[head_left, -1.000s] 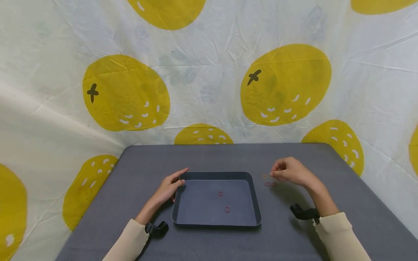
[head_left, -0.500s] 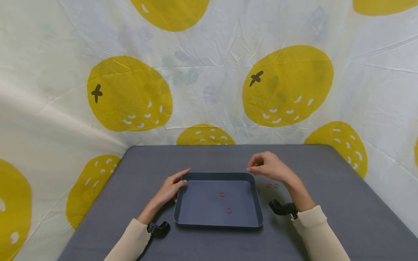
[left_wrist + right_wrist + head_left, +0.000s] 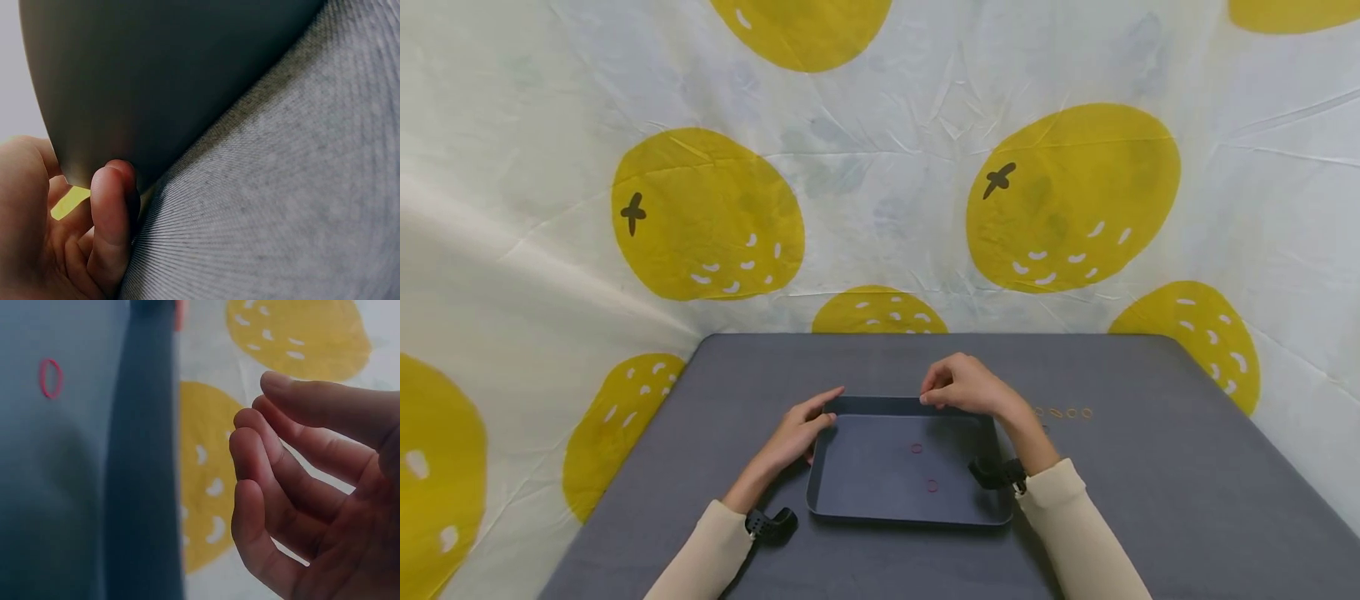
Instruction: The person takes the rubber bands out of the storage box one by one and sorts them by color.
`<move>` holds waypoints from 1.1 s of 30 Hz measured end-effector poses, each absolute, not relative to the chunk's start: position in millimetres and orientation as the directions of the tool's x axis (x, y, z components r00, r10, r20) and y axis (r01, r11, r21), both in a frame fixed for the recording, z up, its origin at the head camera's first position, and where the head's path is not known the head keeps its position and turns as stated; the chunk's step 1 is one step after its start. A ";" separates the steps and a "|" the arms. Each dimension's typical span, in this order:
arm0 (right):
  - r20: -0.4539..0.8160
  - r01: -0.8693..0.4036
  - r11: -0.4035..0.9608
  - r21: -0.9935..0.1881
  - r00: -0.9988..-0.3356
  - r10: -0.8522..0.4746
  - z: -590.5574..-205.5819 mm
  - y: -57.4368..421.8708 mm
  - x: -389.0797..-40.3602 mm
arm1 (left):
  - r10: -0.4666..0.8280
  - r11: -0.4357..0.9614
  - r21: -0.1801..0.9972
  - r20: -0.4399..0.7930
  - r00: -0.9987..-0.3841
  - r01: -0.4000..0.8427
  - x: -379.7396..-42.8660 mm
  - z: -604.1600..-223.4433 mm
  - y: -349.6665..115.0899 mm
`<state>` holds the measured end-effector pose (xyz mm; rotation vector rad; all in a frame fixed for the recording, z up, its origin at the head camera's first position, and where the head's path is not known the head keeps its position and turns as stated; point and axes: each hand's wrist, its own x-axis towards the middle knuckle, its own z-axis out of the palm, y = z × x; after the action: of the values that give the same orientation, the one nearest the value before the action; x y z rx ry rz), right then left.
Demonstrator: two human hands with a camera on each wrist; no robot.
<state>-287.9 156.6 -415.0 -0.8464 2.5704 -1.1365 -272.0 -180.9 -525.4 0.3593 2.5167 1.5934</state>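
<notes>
My left hand (image 3: 792, 433) grips the left far corner of a dark grey tray (image 3: 816, 492), thumb over the rim. In the left wrist view its fingers (image 3: 111, 209) press the tray's outer wall (image 3: 156, 69). Above the tray's far rim, toward the right, hovers my right hand (image 3: 968, 386), thumb and fingertips drawn together. The right wrist view has these bent fingers (image 3: 250, 456) beside the tray wall (image 3: 140, 469); I cannot tell whether they pinch anything. Inside the tray lie two thin red rubber bands, one farther back (image 3: 917, 448) and one nearer (image 3: 932, 486).
Several yellowish bands (image 3: 1071, 413) lie in a row on the grey table (image 3: 1150, 483), right of the tray and partly behind the right wrist. A small dark ring (image 3: 1045, 429) shows beside the forearm. A lemon-print cloth (image 3: 880, 217) hangs behind the table.
My right hand has moved left from near the bands on the table to over the tray's far rim. The left hand stays at the tray corner. The view has shifted slightly.
</notes>
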 end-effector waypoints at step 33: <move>-0.134 -0.464 0.714 -0.524 -0.783 -0.607 -458.9 128.1 -286.4 | 0.282 0.404 0.906 0.011 -0.959 0.130 -270.2 -520.0 -177.9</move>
<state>-286.4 128.1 -458.9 -0.8421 2.6245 -0.6853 -270.2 -177.9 -520.0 0.3706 2.5091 1.5985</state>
